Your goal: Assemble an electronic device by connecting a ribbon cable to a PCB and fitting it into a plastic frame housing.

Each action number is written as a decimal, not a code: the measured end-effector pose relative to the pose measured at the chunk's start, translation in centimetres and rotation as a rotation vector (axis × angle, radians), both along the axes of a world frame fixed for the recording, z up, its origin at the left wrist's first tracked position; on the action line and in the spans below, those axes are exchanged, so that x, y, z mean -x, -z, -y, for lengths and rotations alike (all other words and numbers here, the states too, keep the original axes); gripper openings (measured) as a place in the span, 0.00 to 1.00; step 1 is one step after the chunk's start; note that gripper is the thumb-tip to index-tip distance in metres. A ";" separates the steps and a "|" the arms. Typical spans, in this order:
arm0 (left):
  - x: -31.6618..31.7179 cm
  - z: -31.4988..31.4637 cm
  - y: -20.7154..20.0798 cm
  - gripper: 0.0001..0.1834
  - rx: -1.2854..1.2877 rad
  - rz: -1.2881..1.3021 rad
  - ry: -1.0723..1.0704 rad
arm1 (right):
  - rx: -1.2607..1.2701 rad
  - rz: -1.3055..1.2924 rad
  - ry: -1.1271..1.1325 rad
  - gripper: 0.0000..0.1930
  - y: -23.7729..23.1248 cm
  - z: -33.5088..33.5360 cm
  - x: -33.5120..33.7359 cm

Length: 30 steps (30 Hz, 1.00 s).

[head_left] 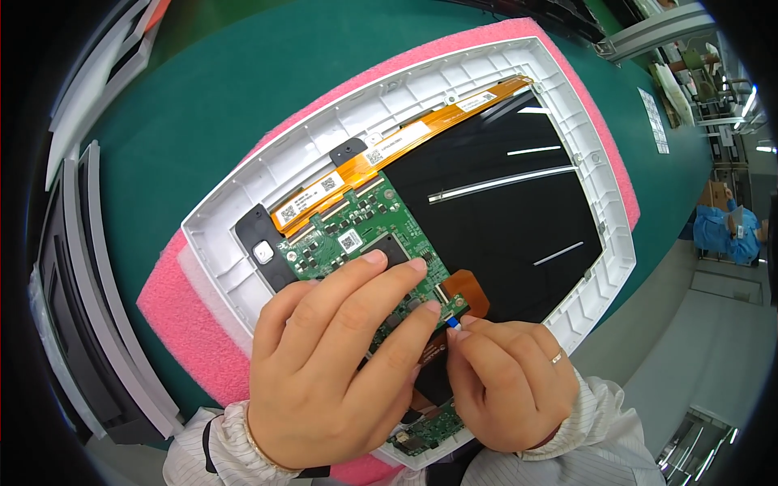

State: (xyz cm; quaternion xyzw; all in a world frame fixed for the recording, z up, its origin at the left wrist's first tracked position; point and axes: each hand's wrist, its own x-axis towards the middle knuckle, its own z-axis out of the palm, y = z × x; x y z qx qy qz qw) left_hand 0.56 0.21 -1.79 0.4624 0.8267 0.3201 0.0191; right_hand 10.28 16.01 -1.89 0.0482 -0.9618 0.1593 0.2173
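A green circuit board (409,219) lies on a black panel (510,194) inside a white plastic frame (235,186). My left hand (332,348) rests on the board, its fingers stretched out and pressing lightly on the surface. At the board's near right corner, my right hand (515,381) pinches a small flat cable end with a blue tab (452,322) between thumb and forefinger. The tab meets the board's edge; whether it sits in a connector is hidden by the fingers. An orange flexible strip (397,146) runs along the board's far edge.
Pink foam (194,348) lies under the frame on a green table (194,105). A second green board (438,425) shows below my hands. Grey-edged dark panels (105,300) stand at the left. At the far right is a person in blue (717,231).
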 end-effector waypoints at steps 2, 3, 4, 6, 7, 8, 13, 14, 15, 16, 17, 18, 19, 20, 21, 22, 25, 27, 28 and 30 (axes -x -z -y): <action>0.0 0.0 0.0 0.25 -0.001 0.004 0.000 | 0.003 0.014 -0.001 0.10 -0.3 0.1 0.1; 0.0 0.0 0.0 0.25 -0.004 0.000 -0.002 | 0.006 0.027 -0.003 0.10 -0.4 0.1 0.2; 0.0 0.0 0.1 0.25 -0.006 -0.003 -0.003 | 0.006 0.027 -0.003 0.10 -0.4 0.1 0.2; -0.1 0.0 0.0 0.25 -0.005 0.000 -0.005 | 0.003 0.016 -0.001 0.10 -0.4 0.2 0.3; -0.1 0.0 -0.1 0.25 -0.004 0.004 -0.007 | 0.002 0.016 -0.001 0.10 -0.4 0.2 0.2; -0.1 0.0 0.0 0.25 -0.002 0.004 -0.007 | 0.000 0.021 0.002 0.10 -0.3 0.1 0.1; -0.2 -0.1 0.0 0.25 -0.005 0.011 -0.007 | -0.003 0.016 0.011 0.10 -0.4 0.2 0.0; -0.2 0.0 0.0 0.25 -0.005 0.011 -0.008 | 0.009 0.024 0.010 0.11 -0.5 0.3 0.1; -0.2 -0.1 0.0 0.25 -0.005 0.008 -0.008 | 0.021 0.033 0.010 0.11 -0.6 0.3 0.2; -0.2 -0.1 0.0 0.25 -0.005 0.005 -0.008 | 0.021 0.033 0.010 0.11 -0.5 0.3 0.2; -0.2 -0.1 0.0 0.25 -0.004 0.005 -0.008 | 0.015 0.020 0.009 0.11 -0.3 0.2 0.1; -0.2 0.0 0.0 0.25 -0.004 0.010 -0.009 | 0.009 0.007 0.009 0.11 -0.2 0.1 0.1; -0.2 0.0 0.0 0.25 -0.003 0.015 -0.010 | 0.010 0.007 0.008 0.11 -0.2 0.1 0.1; -0.2 0.0 0.0 0.25 -0.003 0.015 -0.010 | 0.005 0.009 0.006 0.11 -0.2 0.1 0.1; -0.2 -0.1 0.0 0.25 -0.006 0.013 -0.010 | 0.001 0.011 0.004 0.11 -0.2 0.1 0.2; -0.2 -0.1 0.0 0.25 -0.009 0.012 -0.010 | 0.002 0.010 0.003 0.11 -0.3 0.1 0.2; -0.2 -0.1 -0.1 0.25 -0.006 0.018 -0.010 | 0.020 0.010 -0.002 0.11 -0.5 0.2 0.4; -0.2 -0.1 -0.1 0.25 -0.008 0.012 -0.010 | 0.018 0.013 -0.005 0.11 -0.4 0.0 0.3; -0.2 -0.1 -0.1 0.25 -0.009 0.007 -0.009 | 0.018 0.011 -0.005 0.11 -0.4 0.0 0.3; -0.2 -0.1 -0.1 0.25 -0.016 0.011 -0.010 | 0.028 0.022 -0.004 0.11 -0.4 -0.1 0.2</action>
